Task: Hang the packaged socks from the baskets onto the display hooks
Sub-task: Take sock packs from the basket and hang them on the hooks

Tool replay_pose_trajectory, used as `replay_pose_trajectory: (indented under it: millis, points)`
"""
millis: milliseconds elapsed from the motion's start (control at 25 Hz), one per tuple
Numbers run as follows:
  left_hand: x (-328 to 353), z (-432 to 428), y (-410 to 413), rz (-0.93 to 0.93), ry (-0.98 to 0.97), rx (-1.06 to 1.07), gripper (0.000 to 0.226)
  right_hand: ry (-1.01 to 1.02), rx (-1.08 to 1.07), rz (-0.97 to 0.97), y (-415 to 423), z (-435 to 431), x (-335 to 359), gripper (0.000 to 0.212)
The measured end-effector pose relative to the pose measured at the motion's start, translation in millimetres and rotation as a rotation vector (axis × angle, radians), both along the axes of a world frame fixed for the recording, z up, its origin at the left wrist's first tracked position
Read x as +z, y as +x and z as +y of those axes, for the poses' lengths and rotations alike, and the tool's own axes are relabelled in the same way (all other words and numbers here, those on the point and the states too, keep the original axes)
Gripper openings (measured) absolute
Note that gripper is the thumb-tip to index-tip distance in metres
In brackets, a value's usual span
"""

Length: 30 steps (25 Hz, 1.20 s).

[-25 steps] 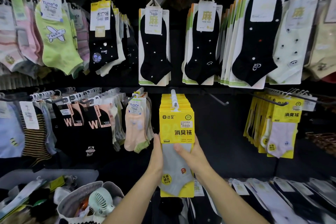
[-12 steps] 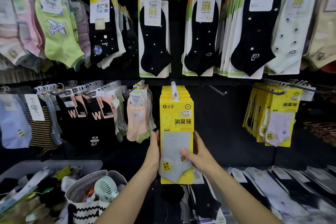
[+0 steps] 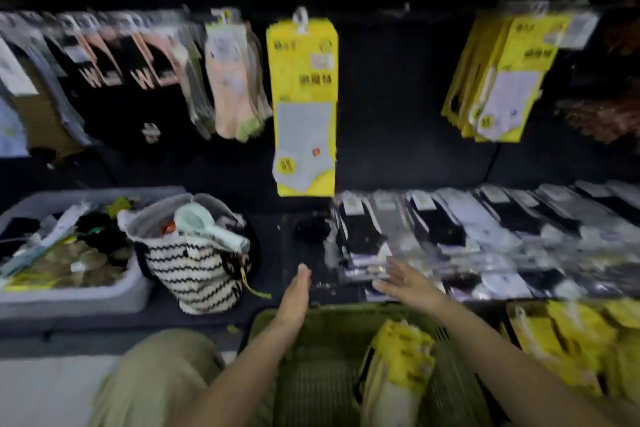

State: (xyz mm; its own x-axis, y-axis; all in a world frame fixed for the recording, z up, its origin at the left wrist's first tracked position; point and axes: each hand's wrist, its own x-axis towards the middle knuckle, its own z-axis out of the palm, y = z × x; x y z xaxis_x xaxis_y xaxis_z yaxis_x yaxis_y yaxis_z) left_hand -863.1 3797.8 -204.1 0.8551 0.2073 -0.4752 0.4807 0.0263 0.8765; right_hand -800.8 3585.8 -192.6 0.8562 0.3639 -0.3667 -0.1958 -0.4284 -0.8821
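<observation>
The left hand (image 3: 295, 289) and right hand (image 3: 406, 282) hover flat-fingered and empty over the green slatted plastic basket's (image 3: 311, 378) far rim. Yellow-carded grey sock packs (image 3: 401, 357) lie inside the basket. Above it hangs another yellow sock pack (image 3: 304, 107), and to its left stands a striped woven bag (image 3: 194, 274).

The dark counter (image 3: 273, 253) is seen running across the middle, blurred. At nine o'clock a grey bin (image 3: 69, 298) filled with loose packs is set on it. Just beside that, toward the centre, a striped bag (image 3: 194, 274) is stood upright. From one to three o'clock, flat sock packs (image 3: 450, 229) are laid in overlapping rows.
</observation>
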Motion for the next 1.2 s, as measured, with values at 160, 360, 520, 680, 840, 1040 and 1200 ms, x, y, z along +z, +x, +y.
replay_pose_trajectory:
  millis: [160, 360, 520, 680, 840, 1040, 1200]
  points:
    - [-64, -53, -22, 0.028, 0.271, -0.156, 0.039, -0.311, 0.034, 0.033, -42, -55, -75, 0.037]
    - [-128, -108, -35, 0.101, 0.297, -0.304, 0.017, -0.464, 0.056, 0.09, -69, -91, -134, 0.057]
    - [-158, -126, -23, 0.177, 0.325, -0.364, 0.041, -0.405, -0.128, 0.197, -70, -80, -161, 0.039]
    - [-181, -133, 12, 0.271, 0.386, -0.333, 0.05, -0.343, -0.219, 0.319, -61, -73, -192, 0.035]
    - [-205, -136, 42, 0.41, 0.474, -0.38, 0.078, -0.312, -0.284, 0.383, -47, -73, -218, 0.045]
    - [-220, -133, 58, 0.38, 0.483, -0.409, 0.077, -0.095, -0.372, 0.424, -42, -72, -234, 0.067]
    - [-211, -126, 51, 0.319, 0.539, -0.563, 0.059, -0.09, -0.326, 0.362, -38, -66, -233, 0.058]
